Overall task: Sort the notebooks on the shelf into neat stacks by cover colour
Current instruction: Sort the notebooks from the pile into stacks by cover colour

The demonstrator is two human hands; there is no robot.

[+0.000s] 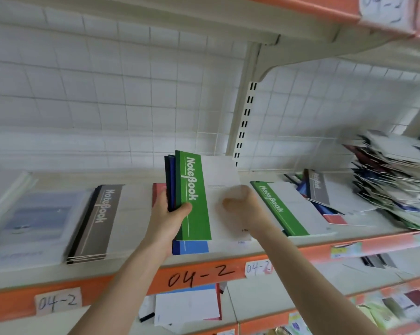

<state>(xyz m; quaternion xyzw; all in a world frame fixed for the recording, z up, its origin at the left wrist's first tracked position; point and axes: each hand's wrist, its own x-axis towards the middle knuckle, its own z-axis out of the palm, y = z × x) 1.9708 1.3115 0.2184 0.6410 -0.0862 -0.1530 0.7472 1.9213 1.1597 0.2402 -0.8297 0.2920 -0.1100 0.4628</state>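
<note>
My left hand (168, 213) grips a small bundle of notebooks by the spine, a green-spined notebook (192, 197) on top and dark blue ones beneath. My right hand (240, 201) holds the white cover of that top notebook at its right side; it is blurred. A blue notebook (192, 246) lies under the bundle on the shelf (204, 262). Left of it lies a stack of brown-spined notebooks (100, 221), and a red notebook (157, 193) peeks out behind my left hand. Another green-spined notebook (281, 209) lies to the right.
A leaning, messy pile of mixed notebooks (392, 184) fills the shelf's right end, with a grey-spined one (318, 187) beside it. Pale blue books (35, 221) lie at the far left. The orange shelf edge carries "04-2" labels (58, 302). Lower shelves hold more stationery.
</note>
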